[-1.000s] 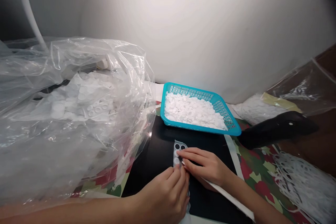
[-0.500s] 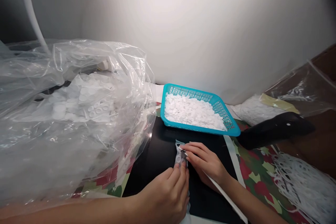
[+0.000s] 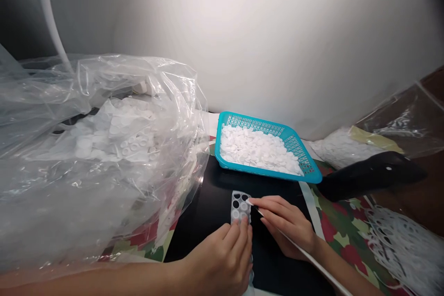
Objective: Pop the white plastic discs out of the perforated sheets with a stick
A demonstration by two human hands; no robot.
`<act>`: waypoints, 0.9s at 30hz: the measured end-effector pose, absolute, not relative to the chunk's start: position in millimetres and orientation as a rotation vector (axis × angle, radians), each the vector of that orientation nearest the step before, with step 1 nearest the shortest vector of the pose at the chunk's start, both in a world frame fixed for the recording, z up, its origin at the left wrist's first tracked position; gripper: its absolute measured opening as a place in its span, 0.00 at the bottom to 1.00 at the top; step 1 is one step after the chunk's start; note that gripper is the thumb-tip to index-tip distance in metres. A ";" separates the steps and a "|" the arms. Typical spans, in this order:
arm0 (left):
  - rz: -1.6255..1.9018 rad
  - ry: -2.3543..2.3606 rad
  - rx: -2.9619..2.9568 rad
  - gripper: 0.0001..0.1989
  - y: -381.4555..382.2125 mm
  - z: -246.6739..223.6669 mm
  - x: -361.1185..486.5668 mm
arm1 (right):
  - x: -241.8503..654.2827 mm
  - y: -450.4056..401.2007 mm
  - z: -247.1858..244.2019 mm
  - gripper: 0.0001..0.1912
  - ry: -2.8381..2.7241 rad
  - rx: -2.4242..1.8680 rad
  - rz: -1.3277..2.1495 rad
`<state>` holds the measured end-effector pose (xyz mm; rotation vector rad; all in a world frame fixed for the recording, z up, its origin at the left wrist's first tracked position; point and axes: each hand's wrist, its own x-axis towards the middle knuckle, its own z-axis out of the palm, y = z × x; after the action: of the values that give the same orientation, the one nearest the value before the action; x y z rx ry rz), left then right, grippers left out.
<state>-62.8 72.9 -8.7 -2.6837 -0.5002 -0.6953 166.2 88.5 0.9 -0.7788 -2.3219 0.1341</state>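
Smooth black mat [image 3: 211, 212], left fingers [image 3: 239, 239] on ring-patterned strip [image 3: 240, 208], latticed basket [image 3: 310, 177].

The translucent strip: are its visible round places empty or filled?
Mixed, apparently: at the far end of the translucent strip, some circles look dark like the black mat; nearer the left hand, they look whitish.

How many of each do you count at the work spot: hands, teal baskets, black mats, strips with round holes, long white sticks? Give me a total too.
Hands: 2 (left hand, right hand)
Teal basket: 1
Black mat: 1
Holed strip: 1
Long white stick: 1
Total: 6
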 end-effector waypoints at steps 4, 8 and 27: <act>-0.697 -0.519 -2.683 0.19 71.7 -6.7 -62.8 | 167.3 87.9 -0.8 0.12 -2.447 -0.760 0.054; -0.663 -0.498 -2.681 0.20 72.5 -5.0 -63.8 | 166.6 91.6 0.0 0.10 -2.540 -0.711 0.037; -0.644 -0.502 -2.694 0.20 73.5 -3.3 -64.2 | 166.4 91.7 1.0 0.10 -2.557 -0.759 0.138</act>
<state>-64.2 73.5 -3.3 -2.6943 -0.5025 -0.6443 166.4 91.7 1.0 -0.7592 -2.5565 0.1383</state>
